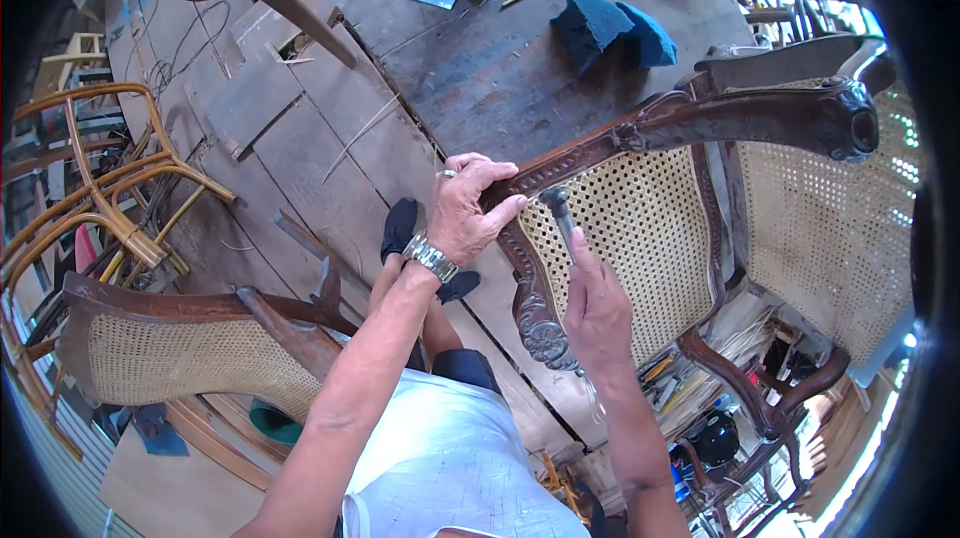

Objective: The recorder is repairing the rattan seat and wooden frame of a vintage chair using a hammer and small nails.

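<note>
Chair (580, 160): before the worker (440, 458), toward the right. Right hand (599, 305) grip closed round a hammer (566, 225); left hand (468, 203) at its corner, whether pinching, can't tell. Glancing blow could bruise the nearby thumb (508, 210) or tear woven cane (650, 238).

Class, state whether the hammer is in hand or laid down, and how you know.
In hand: the right hand grips the hammer by its handle, head sticking out.

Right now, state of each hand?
Left hand: on a corner of the chair frame, thumb and fingers apart; can't tell if gripping.
Right hand: closed, holding the hammer.
</note>
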### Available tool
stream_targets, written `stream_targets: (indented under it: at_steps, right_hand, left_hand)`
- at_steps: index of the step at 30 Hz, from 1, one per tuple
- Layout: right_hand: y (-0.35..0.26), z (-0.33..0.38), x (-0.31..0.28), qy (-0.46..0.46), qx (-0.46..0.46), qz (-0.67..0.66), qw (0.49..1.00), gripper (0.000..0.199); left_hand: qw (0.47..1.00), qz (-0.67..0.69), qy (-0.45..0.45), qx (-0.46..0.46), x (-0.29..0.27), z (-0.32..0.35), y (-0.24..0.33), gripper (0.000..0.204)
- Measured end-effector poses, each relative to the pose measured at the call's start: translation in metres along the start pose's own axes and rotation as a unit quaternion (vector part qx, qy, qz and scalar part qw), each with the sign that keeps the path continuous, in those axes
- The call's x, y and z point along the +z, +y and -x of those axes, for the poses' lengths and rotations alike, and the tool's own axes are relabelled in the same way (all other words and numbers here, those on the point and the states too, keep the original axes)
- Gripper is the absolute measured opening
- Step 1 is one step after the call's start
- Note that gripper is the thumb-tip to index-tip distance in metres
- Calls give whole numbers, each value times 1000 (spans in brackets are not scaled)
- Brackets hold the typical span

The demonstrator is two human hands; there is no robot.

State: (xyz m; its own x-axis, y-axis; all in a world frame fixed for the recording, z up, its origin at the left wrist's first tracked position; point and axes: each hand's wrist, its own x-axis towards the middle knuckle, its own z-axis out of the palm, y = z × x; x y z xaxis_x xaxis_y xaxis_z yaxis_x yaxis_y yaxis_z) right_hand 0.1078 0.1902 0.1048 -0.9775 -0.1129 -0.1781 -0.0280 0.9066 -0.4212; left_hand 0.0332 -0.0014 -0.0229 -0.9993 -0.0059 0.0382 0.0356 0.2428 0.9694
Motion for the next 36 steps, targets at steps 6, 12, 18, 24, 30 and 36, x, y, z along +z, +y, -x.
stream_targets:
  at_steps: [6,12,18,24,30,36]
  right_hand:
    - [-12,0,-11,40,-28,-43,998,59]
    - [0,-2,-3,-2,-17,8,1000,57]
    - [-2,-3,-4,34,-18,-24,999,56]
    - [1,-2,-1,26,-17,-13,999,57]
    - [-5,0,-4,47,-35,-30,998,58]
    - [11,-4,7,24,-31,11,999,56]
  left_hand:
    - [1000,2,8,6,-2,0,0,38]
    - [1000,1,5,6,-1,0,-2,38]
    - [1000,-8,-3,24,-1,-2,-5,39]
    - [1000,-4,8,20,0,-1,-3,38]
    - [1000,0,4,17,-1,0,-4,38]
    - [1000,-2,2,10,1,-1,0,38]
